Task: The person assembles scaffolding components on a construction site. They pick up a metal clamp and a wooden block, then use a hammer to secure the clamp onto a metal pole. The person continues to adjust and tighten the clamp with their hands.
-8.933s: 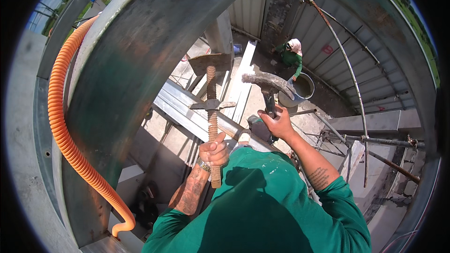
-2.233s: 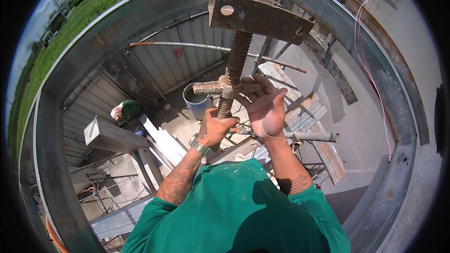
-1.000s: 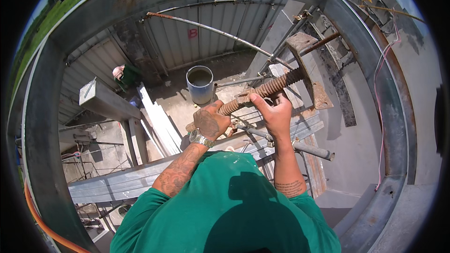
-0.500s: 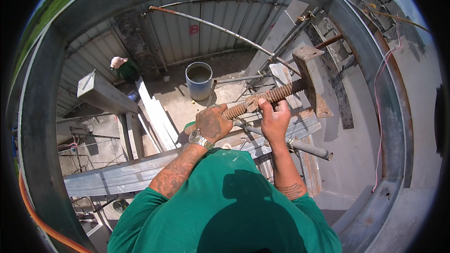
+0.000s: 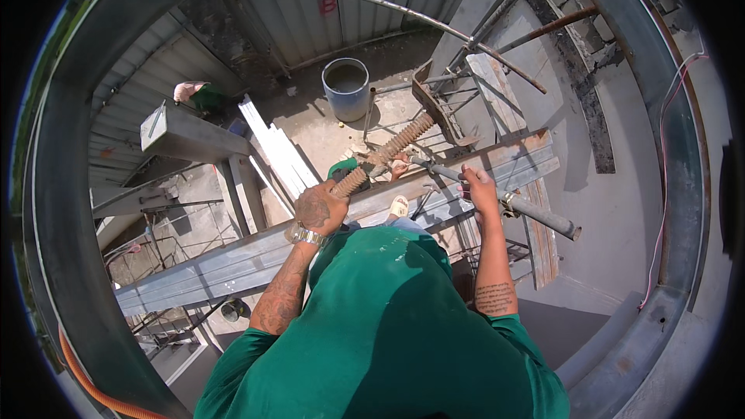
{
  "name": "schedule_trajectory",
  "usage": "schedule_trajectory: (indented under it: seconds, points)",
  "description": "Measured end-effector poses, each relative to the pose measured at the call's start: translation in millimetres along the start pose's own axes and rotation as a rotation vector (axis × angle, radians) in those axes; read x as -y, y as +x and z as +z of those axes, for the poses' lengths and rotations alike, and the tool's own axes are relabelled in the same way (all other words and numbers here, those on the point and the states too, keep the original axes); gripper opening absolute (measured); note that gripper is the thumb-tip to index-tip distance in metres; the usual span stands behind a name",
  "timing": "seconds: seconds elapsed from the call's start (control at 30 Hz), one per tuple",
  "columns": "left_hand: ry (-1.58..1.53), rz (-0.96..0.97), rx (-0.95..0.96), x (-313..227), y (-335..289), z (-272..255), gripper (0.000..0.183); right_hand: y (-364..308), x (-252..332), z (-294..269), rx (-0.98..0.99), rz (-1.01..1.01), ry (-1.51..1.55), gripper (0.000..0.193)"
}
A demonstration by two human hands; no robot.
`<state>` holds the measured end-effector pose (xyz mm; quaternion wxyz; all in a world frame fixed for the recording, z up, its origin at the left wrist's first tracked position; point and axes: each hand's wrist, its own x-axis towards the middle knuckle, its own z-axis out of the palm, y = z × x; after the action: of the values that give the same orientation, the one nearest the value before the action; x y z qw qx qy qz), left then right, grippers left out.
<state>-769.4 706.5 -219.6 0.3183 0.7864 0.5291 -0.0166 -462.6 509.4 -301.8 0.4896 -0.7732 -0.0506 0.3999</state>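
A rusty screw jack (image 5: 405, 142) with a U-shaped head plate (image 5: 438, 105) slants away from me, its head at the far end. Around its near threaded end my left hand (image 5: 317, 208) is closed; a wristwatch is on that wrist. My right hand (image 5: 479, 188) is off the jack, fingers loosely curled and apart with nothing visible in them. It hovers by a grey scaffold pipe (image 5: 535, 215); whether it touches the pipe I cannot tell. Under the jack, near its collar nut, shows another person's hand (image 5: 399, 166), along with a green-clothed part (image 5: 341, 168).
A long metal beam (image 5: 209, 270) crosses below my arms, and a steel frame (image 5: 66, 163) surrounds me. Lower down are a blue barrel (image 5: 346, 101), white planks (image 5: 275, 140), a concrete post (image 5: 190, 140) and a crouching person (image 5: 206, 98). A rusty-ended brace pipe (image 5: 372, 1) crosses the far side.
My right hand has let go of the jack and moved right and nearer. The jack's head has dropped lower and farther away, while my left hand keeps its grip. Another person's hand now shows beneath.
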Motion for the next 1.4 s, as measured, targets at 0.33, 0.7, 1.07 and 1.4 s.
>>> schedule_trajectory:
  seconds: [0.33, 0.7, 1.07, 1.4]
  points:
    - [0.291, -0.646, 0.113, 162, -43, 62, 0.03, 81, -286, -12, 0.46, 0.489, -0.149, 0.035]
    - [-0.115, -1.549, 0.41, 289, -78, 242, 0.023, 322, -645, 36, 0.345, 0.802, -0.353, 0.033]
    - [-0.15, -1.674, 0.744, 390, -143, 325, 0.025, 442, -830, 57, -0.047, 0.551, -0.991, 0.066]
    - [0.478, -0.931, 0.822, 450, -13, 307, 0.031, 333, -604, 80, -0.308, 0.655, -0.254, 0.023]
